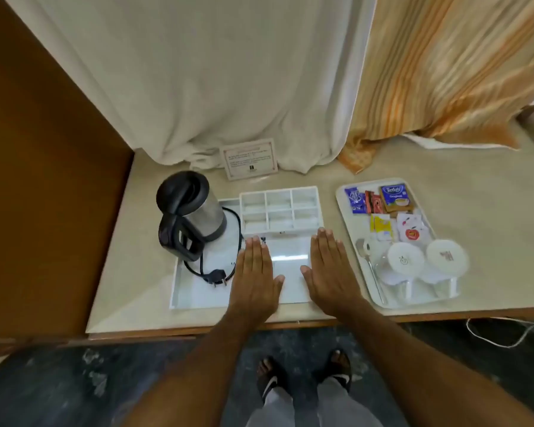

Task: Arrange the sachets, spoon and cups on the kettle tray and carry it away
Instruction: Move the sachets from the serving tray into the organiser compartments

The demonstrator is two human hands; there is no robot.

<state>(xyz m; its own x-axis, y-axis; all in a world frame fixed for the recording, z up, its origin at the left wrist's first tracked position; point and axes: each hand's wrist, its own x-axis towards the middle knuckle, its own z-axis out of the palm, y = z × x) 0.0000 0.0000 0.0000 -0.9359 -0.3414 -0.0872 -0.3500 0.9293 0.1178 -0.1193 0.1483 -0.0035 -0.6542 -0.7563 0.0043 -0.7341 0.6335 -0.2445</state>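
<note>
A white kettle tray [185, 291] lies on the beige counter with a steel and black kettle [188, 217] at its left and a block of empty compartments [279, 208] at its back. My left hand [255, 272] and my right hand [330, 266] lie flat, palms down, over the tray's bare front part, holding nothing. To the right a second white tray [342, 192] carries several sachets [379, 201], a spoon [367, 257] and two covered glass cups [406, 263] [446, 257].
The kettle's black cord and plug [216, 278] lie on the kettle tray. A printed card [249, 158] leans on the white curtain behind. A brown wall stands at the left. The counter's front edge [290, 325] runs just below the trays.
</note>
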